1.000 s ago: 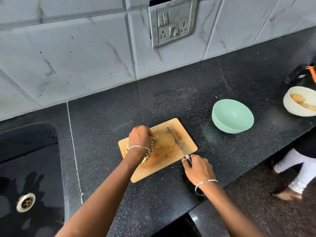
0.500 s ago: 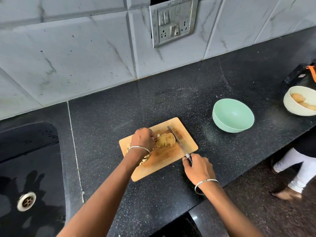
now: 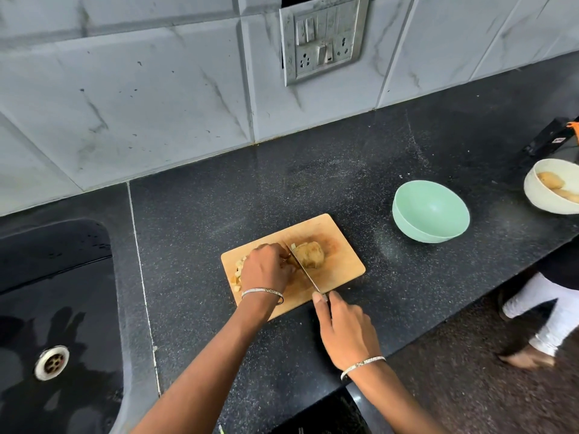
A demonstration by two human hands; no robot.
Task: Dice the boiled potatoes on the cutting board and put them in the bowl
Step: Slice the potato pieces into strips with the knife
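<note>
- Wood is the work surface: a cutting board [image 3: 341,261] lies on the black speckled counter [image 3: 219,214], between the sink [image 3: 53,308] on its left and a green bowl [image 3: 430,211] on its right.
- One boiled potato [image 3: 310,254] sits near the middle of the board. The blade of a knife [image 3: 305,270] stands across its left part, and the bulk of the potato is to the right of the steel.
- The right hand [image 3: 344,333] is wrapped round the knife handle at the board's near edge, with the thumb laid along the top of the handle toward the blade.
- The left hand [image 3: 266,269] has its fingers curled down on the potato's left end, just beside the blade. The back of the hand hides the fingertips, so exactly how they press cannot be told.
- A few diced pieces [image 3: 238,267] lie at the board's left end, partly under that hand.
- The step in hand looks like slicing, with dicing only just started. The green bowl is empty and nothing has gone into it.
- The next move probably calls for pushing the blade down through the potato while the left fingertips stay tucked away from the edge, then shifting the grip rightward for another cut.
- A white bowl [image 3: 539,195] at the far right holds more whole potatoes [image 3: 550,180], so much of the task seems to remain.
</note>
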